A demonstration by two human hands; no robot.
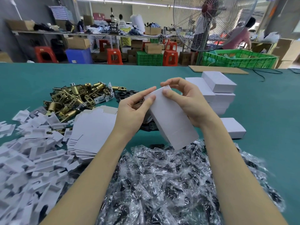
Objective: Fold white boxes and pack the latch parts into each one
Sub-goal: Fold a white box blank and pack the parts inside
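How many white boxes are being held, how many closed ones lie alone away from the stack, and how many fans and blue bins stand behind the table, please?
Held white box: 1
Lone closed white box: 1
Fan: 1
Blue bin: 1
Total: 4

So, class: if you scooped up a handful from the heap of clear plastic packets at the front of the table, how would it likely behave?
The clear packets would probably feel floppy and crinkly, since the film looks thin and creased. Their glossy surfaces suggest they may slide over one another and spill from the hand. Each seems to hold small dark parts, so a handful is likely heavier than plain film.
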